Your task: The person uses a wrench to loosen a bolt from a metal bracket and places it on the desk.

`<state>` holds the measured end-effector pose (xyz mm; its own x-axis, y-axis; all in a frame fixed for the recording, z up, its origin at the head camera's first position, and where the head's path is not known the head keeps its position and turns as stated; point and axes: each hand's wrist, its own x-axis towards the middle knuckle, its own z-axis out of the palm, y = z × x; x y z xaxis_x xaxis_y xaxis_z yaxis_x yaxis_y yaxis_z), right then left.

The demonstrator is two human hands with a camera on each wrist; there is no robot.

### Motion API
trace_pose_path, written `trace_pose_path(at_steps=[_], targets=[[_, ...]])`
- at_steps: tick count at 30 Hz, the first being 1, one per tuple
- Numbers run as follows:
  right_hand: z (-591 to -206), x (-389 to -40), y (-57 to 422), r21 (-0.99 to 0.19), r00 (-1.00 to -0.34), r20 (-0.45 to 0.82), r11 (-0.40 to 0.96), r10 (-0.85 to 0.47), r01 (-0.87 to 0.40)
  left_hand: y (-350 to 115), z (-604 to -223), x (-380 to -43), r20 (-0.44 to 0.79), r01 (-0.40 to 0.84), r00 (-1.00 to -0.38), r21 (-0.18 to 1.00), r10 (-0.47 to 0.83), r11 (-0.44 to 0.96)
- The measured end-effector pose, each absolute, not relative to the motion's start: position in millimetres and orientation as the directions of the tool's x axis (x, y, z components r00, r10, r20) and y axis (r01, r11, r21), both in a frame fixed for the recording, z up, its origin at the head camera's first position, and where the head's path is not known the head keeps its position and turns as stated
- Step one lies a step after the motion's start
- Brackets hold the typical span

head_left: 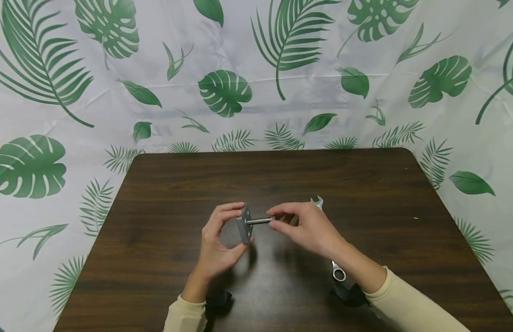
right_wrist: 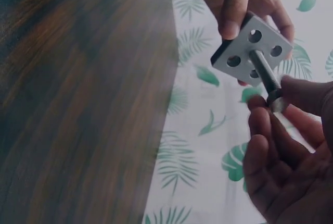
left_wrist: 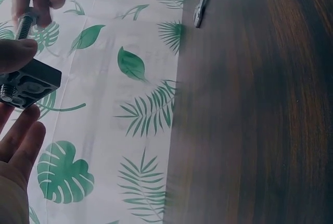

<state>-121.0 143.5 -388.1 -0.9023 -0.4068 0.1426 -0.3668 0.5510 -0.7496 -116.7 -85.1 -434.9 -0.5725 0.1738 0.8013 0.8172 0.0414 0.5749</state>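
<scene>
My left hand (head_left: 216,235) grips a square grey plate (head_left: 244,225) by its edges, thumb below and fingers above. The plate has round holes near its corners, as the right wrist view shows. A metal bolt (head_left: 260,221) sticks out from the plate's middle toward the right. My right hand (head_left: 306,226) pinches the bolt's outer end, its head (right_wrist: 276,100) between thumb and fingers. In the left wrist view a threaded end (left_wrist: 8,91) shows on the plate's other side. Both parts are held above the table.
A combination wrench (head_left: 339,273) lies on the dark wooden table (head_left: 177,184), its middle hidden under my right hand and forearm. Dark devices sit at both wrists. Behind the table hangs a white cloth (head_left: 165,120) printed with green leaves.
</scene>
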Motion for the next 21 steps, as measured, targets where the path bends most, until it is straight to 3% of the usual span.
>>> trace_pose_path(at_steps=[6,16,21], targets=[[-390.1,-121.5,143.8,-0.73,-0.86,0.258,0.495,-0.44,-0.472,-84.6,-434.2,-117.6,0.803,0.819,-0.57,0.572,0.172,0.039],[-387.9,-120.8,143.4,-0.773,-0.935,0.035,0.583,-0.354,-0.25,-85.0,-434.4,-117.8,0.799,0.815,-0.575,0.579,0.172,0.037],[-389.0,-121.3,143.2,-0.747,-0.902,0.167,0.545,-0.399,-0.38,-84.6,-434.1,-118.3,0.804,0.819,-0.569,0.572,0.171,0.038]])
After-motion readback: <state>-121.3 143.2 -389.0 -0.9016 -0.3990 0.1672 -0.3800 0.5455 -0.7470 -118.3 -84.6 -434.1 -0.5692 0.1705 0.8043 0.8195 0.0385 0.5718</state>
